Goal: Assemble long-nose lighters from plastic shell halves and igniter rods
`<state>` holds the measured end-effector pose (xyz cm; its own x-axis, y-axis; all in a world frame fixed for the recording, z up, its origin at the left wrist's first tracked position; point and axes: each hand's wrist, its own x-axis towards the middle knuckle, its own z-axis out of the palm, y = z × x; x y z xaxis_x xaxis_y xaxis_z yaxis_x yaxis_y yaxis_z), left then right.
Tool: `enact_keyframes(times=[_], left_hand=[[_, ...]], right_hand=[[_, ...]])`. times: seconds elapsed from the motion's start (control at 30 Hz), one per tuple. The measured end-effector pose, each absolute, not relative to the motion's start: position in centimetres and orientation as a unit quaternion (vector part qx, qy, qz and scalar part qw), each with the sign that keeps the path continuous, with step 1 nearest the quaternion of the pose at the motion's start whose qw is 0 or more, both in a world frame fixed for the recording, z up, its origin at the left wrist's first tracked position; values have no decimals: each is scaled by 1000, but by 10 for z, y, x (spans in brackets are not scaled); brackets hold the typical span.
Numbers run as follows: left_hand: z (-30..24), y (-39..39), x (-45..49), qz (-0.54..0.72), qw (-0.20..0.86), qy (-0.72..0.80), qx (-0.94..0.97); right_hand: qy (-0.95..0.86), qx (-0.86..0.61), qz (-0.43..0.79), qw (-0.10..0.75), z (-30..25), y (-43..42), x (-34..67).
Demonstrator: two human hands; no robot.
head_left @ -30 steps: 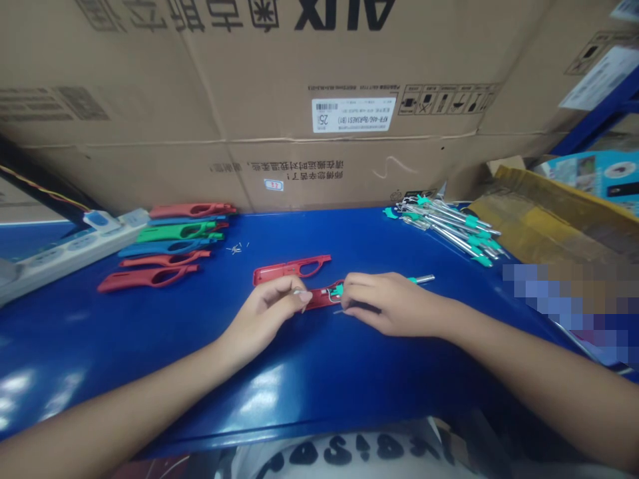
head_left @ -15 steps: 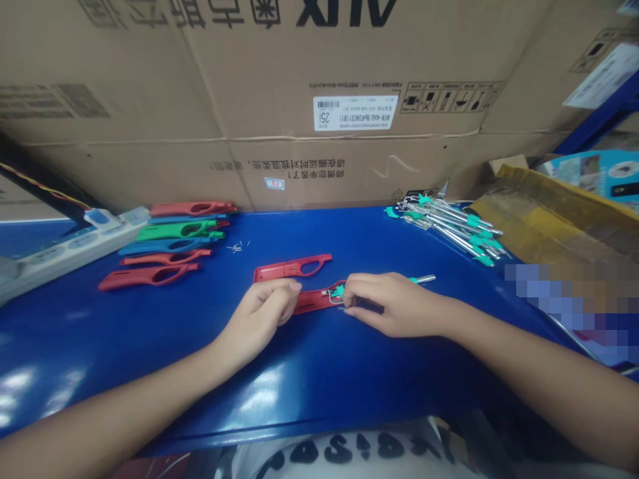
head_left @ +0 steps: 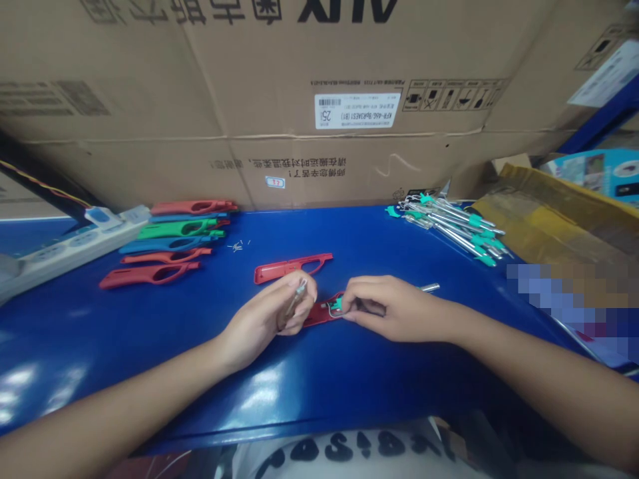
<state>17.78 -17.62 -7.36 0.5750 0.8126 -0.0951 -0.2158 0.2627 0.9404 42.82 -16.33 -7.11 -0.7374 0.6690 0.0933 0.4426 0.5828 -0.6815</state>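
My left hand (head_left: 272, 319) has its fingers curled round a small slim part with a pale metal tip (head_left: 300, 291); its exact kind is hard to make out. Just right of it lies a red lighter shell half (head_left: 319, 315), partly hidden by both hands. Inside that shell sits a lighter rod assembly, with a green trigger piece (head_left: 335, 305), a thin white wire and a metal tube (head_left: 430, 288) reaching out beyond my right hand (head_left: 382, 303). The right fingertips pinch this assembly. A second red shell half (head_left: 272, 273) rests behind the left hand, inner side up.
Several red, blue and green lighter shells (head_left: 150, 275) lie in a row at the left, beside a white power strip (head_left: 74, 246). Tiny screws (head_left: 236, 247) are scattered nearby. A pile of rod assemblies (head_left: 449, 223) lies back right. A large cardboard box (head_left: 164, 159) stands behind the blue table (head_left: 164, 372).
My left hand has lifted from the red shell half and turned, so the slim part between its fingers now shows. My right hand stays nearly in place on the rod assembly.
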Motion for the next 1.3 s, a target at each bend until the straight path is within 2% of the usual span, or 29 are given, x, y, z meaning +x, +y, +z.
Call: enact_keyframes(times=[0.23, 0.47, 0.6, 0.83, 0.93, 1.13, 1.3], left_hand=[[-73, -177, 178, 355, 746, 293, 482], [-73, -174, 176, 297, 643, 399, 583], [-73, -171, 175, 255, 634, 422, 596], [-72, -169, 175, 267, 637, 405, 599], [-74, -168, 175, 262, 645, 400, 596], [-79, -167, 175, 256, 644, 403, 598], [-81, -168, 176, 271, 624, 395, 618]], right_hand=[[-864, -309, 345, 197, -74, -162, 429], [-854, -315, 348, 225, -76, -158, 427], [-843, -323, 357, 241, -75, -158, 428], [-724, -376, 534, 221, -81, -158, 425], [-702, -373, 563, 229, -84, -157, 424], [-729, -335, 543, 247, -86, -153, 427], [-793, -321, 451, 254, -86, -152, 427]])
